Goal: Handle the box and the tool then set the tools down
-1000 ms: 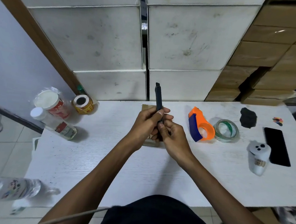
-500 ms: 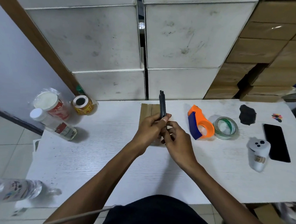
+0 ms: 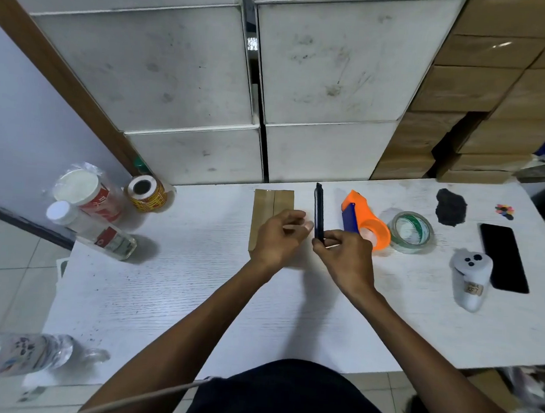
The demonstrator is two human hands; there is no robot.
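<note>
The head view shows the right hand (image 3: 345, 259) pinching the lower end of a slim, dark, stick-like utility knife (image 3: 318, 214), which stands almost upright above the white table (image 3: 169, 283), its tip pointing away from the person. The left hand (image 3: 278, 235) is just to the left of it, with loosely bent fingers holding nothing, hovering over or resting on a flat brown paper packet (image 3: 273, 203); I cannot tell if it touches. The knife looks light and stiff, with a smooth, narrow body that can slip or turn between the fingers, so I judge the best hold is low on the handle, well away from the far tip, where a blade may be. The packet seems thin and soft, easy to crease. Just right of the right hand lie an orange tape dispenser with a blue blade guard (image 3: 362, 220) and a clear tape roll (image 3: 409, 232). Far to the left of the left hand, a white-lidded jar in plastic wrap (image 3: 85, 193) and a clear bottle with a white cap (image 3: 95, 229) lie on their sides; the bottle seems to hold clear liquid, the jar's content is hidden.
</note>
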